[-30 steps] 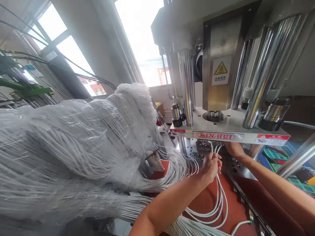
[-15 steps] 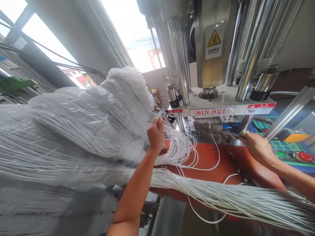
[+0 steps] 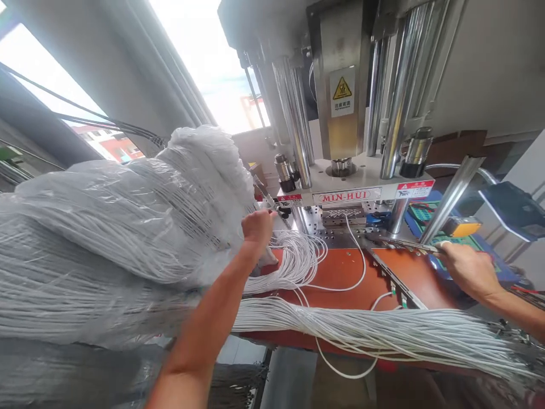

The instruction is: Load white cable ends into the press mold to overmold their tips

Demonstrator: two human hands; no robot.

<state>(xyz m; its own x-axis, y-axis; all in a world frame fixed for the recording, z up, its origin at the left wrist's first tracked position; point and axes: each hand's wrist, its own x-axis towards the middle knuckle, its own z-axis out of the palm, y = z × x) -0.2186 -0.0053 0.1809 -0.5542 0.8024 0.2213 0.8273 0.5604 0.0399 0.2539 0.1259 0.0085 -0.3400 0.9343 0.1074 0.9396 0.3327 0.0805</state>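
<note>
My right hand [image 3: 466, 267] grips the right end of a long, thin metal strip [image 3: 406, 243], which reaches left toward the press bed. A second metal strip [image 3: 394, 281] lies slantwise on the orange work surface, with small connector pieces along it. My left hand [image 3: 258, 225] is closed in a fist beside the looped white cables [image 3: 296, 261] and the plastic-wrapped cable bundle [image 3: 196, 187]. What its fingers hold is hidden. One white cable [image 3: 361, 267] curves from the loops up to the metal mould block [image 3: 344, 218] under the press.
The press [image 3: 349, 196] with its polished columns stands ahead, bearing a heat-warning label. A thick bundle of white cables [image 3: 340, 326] crosses the front of the orange surface [image 3: 340, 267]. A blue control box [image 3: 421, 213] stands at the right.
My right hand has moved rightward with the metal strip, more of which now shows. The slanted second strip has come into clear view. My left hand stays closed near the cables; the camera view has shifted.
</note>
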